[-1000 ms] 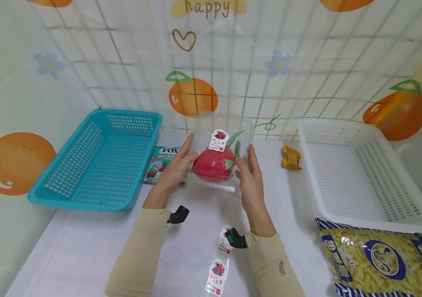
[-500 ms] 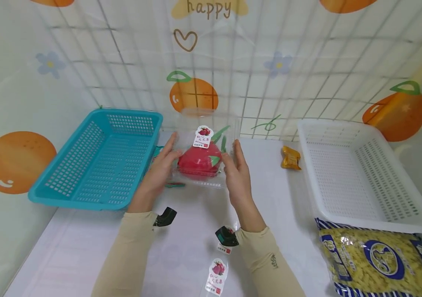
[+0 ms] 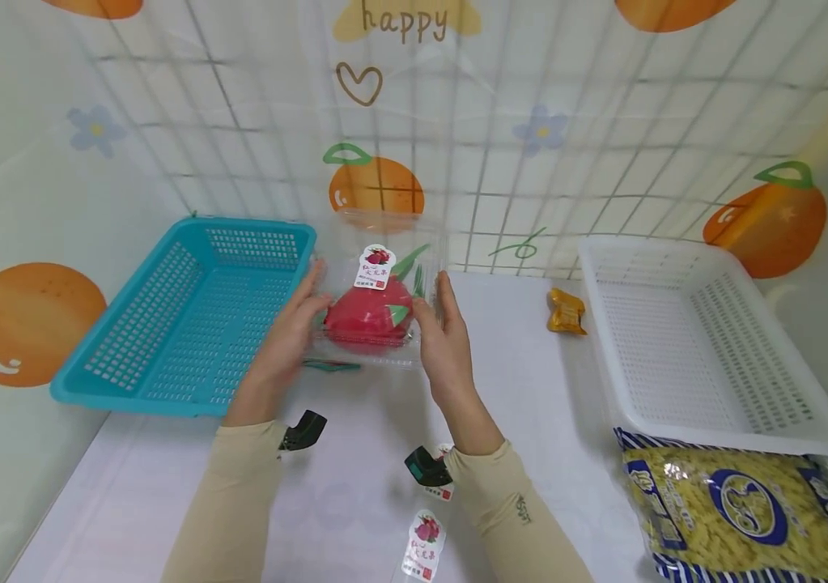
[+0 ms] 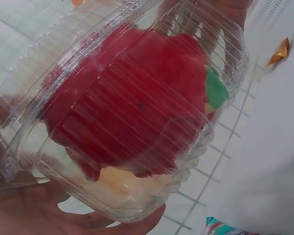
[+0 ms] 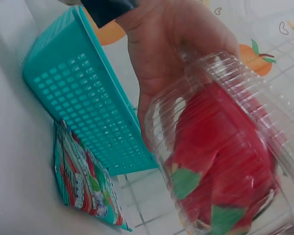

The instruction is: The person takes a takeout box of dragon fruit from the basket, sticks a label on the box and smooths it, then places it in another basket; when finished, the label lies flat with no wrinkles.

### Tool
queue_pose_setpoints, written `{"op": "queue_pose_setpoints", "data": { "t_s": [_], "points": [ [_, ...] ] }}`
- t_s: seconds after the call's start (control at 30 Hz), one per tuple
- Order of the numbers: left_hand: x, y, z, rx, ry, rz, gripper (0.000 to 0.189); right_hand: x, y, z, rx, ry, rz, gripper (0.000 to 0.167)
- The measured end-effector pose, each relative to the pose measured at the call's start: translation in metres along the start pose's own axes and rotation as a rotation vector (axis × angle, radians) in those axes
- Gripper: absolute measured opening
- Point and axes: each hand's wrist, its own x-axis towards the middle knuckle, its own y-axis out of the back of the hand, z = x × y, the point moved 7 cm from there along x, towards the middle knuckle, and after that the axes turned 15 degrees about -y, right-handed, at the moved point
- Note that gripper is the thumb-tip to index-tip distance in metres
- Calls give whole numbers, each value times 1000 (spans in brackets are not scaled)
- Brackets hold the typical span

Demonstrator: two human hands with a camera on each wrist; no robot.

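A clear plastic clamshell box (image 3: 384, 356) with a red dragon fruit (image 3: 370, 312) inside is held up above the table between both hands. Its lid bears a white label (image 3: 375, 267) printed with dragon fruit. My left hand (image 3: 275, 344) grips the box's left side, close beside the teal basket. On the right side, my right hand (image 3: 446, 348) holds it with the thumb near the front corner. The left wrist view shows fingers under the box's ribbed base. Green leaf tips (image 5: 225, 218) show through the plastic in the right wrist view.
The teal basket (image 3: 64, 393) stands left, the white basket (image 3: 603, 356) right. A pasta bag (image 3: 749, 510) lies in front of the latter, a gold-wrapped piece (image 3: 566, 312) beside it. A candy bag (image 5: 90, 181) lies by the teal basket. Sticker labels (image 3: 424, 546) lie near the front.
Both hands have moved left together with the box, toward the teal basket. The box now covers most of the candy bag in the head view.
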Motion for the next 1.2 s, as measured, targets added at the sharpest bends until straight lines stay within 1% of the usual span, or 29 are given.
{"op": "queue_pose_setpoints", "data": {
  "t_s": [0.33, 0.5, 0.67, 0.83, 1.07, 1.2],
  "points": [
    [-11, 24, 18, 15, -10, 8, 65, -5, -28, -12, 5, 38, -54, 67],
    [-14, 36, 17, -1, 15, 11, 64, -7, -40, -14, -13, 29, -55, 66],
    [-21, 52, 16, 25, 31, 13, 63, -10, -55, -15, -41, 27, -83, 69],
    [-28, 68, 17, 23, 53, 20, 63, -13, -69, -17, -91, 19, -106, 71],
    [-31, 85, 18, 16, 45, -7, 62, -16, -83, -19, -120, 12, -126, 72],
    [-35, 97, 17, 26, 46, -16, 64, -19, -92, -20, -128, 9, -147, 74]
  ]
}}
